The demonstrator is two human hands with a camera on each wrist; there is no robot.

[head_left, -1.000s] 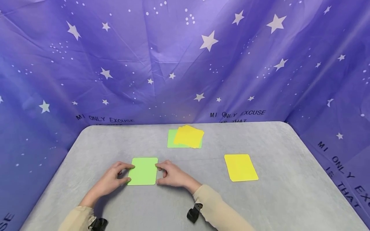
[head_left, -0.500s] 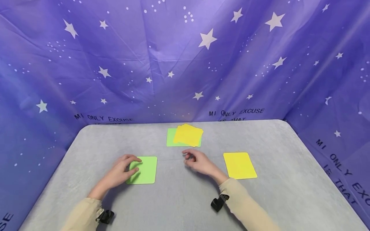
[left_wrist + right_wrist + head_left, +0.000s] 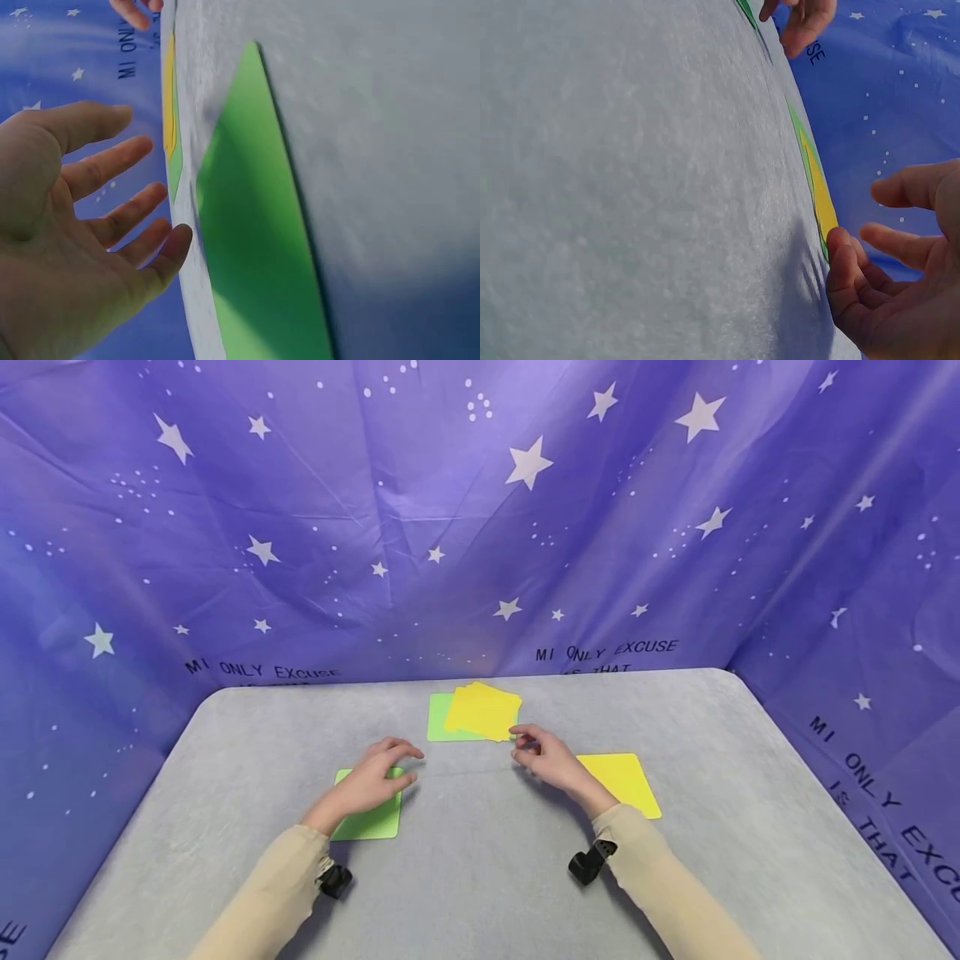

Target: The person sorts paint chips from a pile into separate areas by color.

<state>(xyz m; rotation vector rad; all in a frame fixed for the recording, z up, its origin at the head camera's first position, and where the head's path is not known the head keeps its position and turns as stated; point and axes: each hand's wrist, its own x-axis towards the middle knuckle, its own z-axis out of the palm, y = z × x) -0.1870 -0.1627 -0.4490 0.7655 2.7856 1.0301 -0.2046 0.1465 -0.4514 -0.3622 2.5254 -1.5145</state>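
Note:
My left hand point(image 3: 371, 783) hovers above a square green card point(image 3: 378, 825), its fingers spread and holding nothing. In the left wrist view that green card point(image 3: 255, 225) lies flat on the table beneath the hand. My right hand point(image 3: 553, 762) is by the lower right corner of a fanned pile of yellow cards point(image 3: 486, 710), fingers loosely bent with nothing between them. Whether a fingertip touches the pile cannot be told. Green cards point(image 3: 438, 718) show under the yellow ones. Partly behind the right hand and forearm lies another square yellow card point(image 3: 628, 783).
The grey table point(image 3: 480, 877) has rounded far corners. A purple curtain point(image 3: 450, 510) printed with stars and lettering hangs behind it and along both sides. A black wrist camera point(image 3: 335, 881) is strapped to the left wrist, and another black camera point(image 3: 588, 862) to the right.
Both hands gripped the green card's sides at first, then let go. My left hand has moved right and forward across the card; my right hand has gone right and forward to the pile.

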